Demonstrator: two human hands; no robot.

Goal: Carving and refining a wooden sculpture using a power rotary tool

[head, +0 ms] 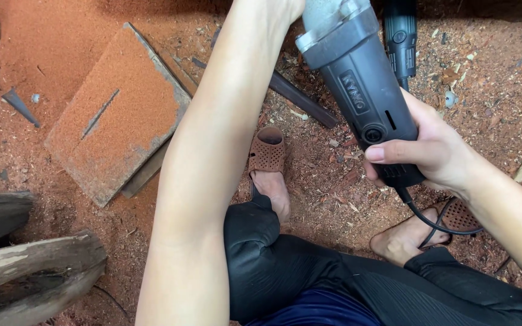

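My right hand is wrapped around the rear body of a dark grey angle grinder, which points up and away toward the top edge. Its grey metal head is cut off at the top of the frame. My left forearm runs up the middle of the picture, and my left hand reaches the top edge beside the grinder's head; its fingers are out of frame. The grinder's black cord loops down past my right foot.
The ground is covered in reddish sawdust. A flat board dusted with it lies at the left, weathered logs at the bottom left. A dark strip and a second black tool lie near the grinder. My feet wear brown sandals.
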